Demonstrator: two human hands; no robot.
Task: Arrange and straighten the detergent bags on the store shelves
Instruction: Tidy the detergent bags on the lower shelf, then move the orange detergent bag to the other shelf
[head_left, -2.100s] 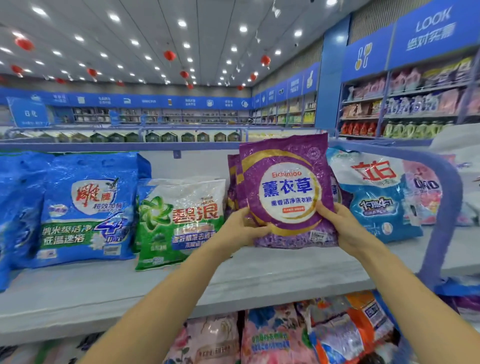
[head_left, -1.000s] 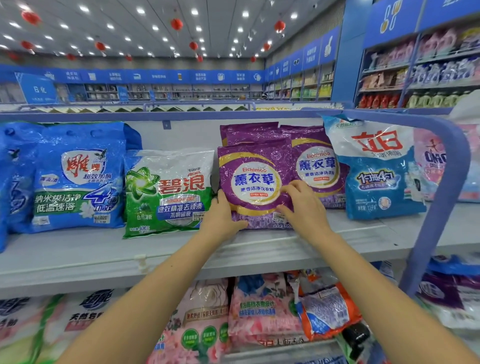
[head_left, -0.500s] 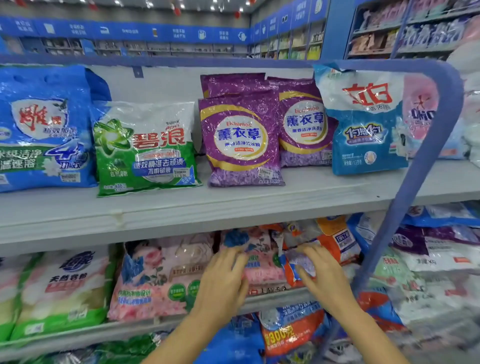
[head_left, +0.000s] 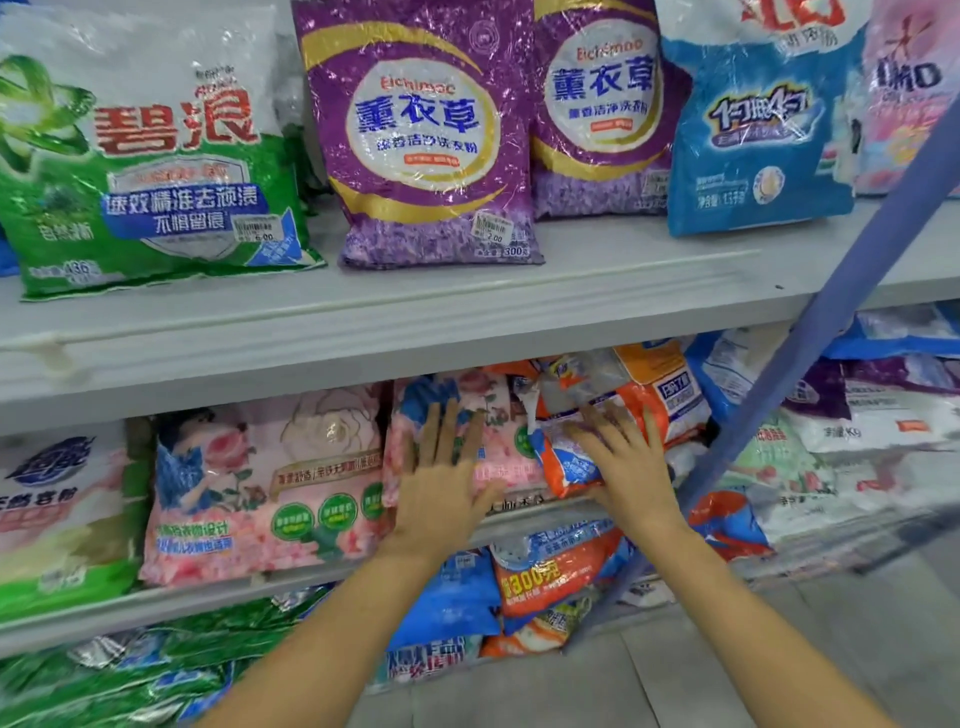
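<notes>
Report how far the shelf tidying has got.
Done: the purple bags on the upper shelf stand upright, labels forward. In hand: one level down, left hand flat on a pink bag, right hand on the tilted orange bag. Left: the heaped bags beneath.

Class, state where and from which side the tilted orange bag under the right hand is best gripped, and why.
Likely its two side edges, from the front: the orange bag leans crooked against neighbouring bags, face towards the aisle, with the right hand flat on it.
</notes>
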